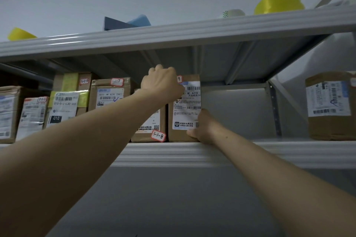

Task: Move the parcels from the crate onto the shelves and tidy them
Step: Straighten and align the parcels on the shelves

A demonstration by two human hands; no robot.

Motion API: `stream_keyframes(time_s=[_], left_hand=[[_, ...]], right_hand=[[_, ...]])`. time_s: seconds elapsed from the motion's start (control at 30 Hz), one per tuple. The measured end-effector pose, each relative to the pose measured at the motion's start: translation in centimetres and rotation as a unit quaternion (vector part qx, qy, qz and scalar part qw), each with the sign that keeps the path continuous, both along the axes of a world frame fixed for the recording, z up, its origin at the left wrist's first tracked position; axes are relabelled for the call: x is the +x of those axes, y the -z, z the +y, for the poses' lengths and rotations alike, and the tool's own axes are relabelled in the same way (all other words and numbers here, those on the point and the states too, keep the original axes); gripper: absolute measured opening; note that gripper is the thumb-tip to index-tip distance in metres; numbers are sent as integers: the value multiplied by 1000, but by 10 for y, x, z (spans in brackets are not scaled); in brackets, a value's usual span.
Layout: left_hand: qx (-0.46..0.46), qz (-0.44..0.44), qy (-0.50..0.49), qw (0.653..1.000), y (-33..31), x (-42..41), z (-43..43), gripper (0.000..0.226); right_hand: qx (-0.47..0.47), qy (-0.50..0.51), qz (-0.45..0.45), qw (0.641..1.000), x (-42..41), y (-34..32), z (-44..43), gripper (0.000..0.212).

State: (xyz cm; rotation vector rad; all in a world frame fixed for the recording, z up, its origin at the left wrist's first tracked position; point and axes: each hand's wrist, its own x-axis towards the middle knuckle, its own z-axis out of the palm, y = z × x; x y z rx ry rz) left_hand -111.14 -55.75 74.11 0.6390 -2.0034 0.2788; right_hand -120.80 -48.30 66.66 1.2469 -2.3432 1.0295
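A brown cardboard parcel with a white shipping label stands upright on the grey metal shelf, at the right end of a row of parcels. My left hand grips its top left corner, fingers curled over the top. My right hand holds its lower right edge, close to the shelf lip. Directly to its left stands a shorter parcel tagged 3-1-8, partly hidden by my left forearm. Further left are parcels tagged 5-1-7 and 5-1-6, plus others. The crate is out of view.
To the right of the held parcel there is bare shelf up to a lone parcel at the far right. The upper shelf carries yellow tape rolls, a white roll and a blue and dark item.
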Motion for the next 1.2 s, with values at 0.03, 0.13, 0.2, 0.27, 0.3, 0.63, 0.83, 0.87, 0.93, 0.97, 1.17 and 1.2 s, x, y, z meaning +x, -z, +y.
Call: stream_keyframes(time_s=[0.03, 0.13, 0.2, 0.27, 0.3, 0.63, 0.83, 0.87, 0.93, 0.97, 1.17, 1.2], left_hand=[[-2, 4, 7, 1000, 0, -1, 1, 42], [-17, 19, 31, 999, 2, -5, 4, 41], [-26, 25, 45, 998, 2, -9, 7, 39], [-37, 30, 66, 997, 2, -15, 12, 39], [-42, 33, 79, 995, 2, -19, 15, 39], [173, 45, 398, 900, 13, -106, 107, 33], [414, -60, 491, 764, 28, -160, 180, 19], [432, -81, 492, 751, 30, -166, 188, 18], [460, -112, 499, 726, 34, -177, 200, 21], [471, -118, 500, 717, 35, -182, 203, 26], [477, -91, 509, 710, 41, -207, 202, 58], [480, -93, 511, 707, 41, -208, 199, 53]], right_hand=[[9, 0, -1, 1000, 2, -1, 1, 38], [15, -22, -31, 999, 2, -3, -1, 41], [5, -19, -32, 999, 0, -2, -2, 48], [-33, -7, -15, 999, -3, -2, 2, 56], [-49, -7, -22, 999, -5, -2, 7, 60], [-347, 178, 135, 911, -58, -6, 147, 62], [-360, 250, 55, 897, -99, 2, 205, 68], [-362, 249, 42, 897, -103, 5, 211, 67], [-355, 242, 20, 903, -111, 10, 220, 63], [-351, 236, 13, 906, -114, 13, 223, 61], [-311, 209, -7, 927, -128, 20, 236, 59], [-309, 209, -6, 928, -130, 20, 236, 56]])
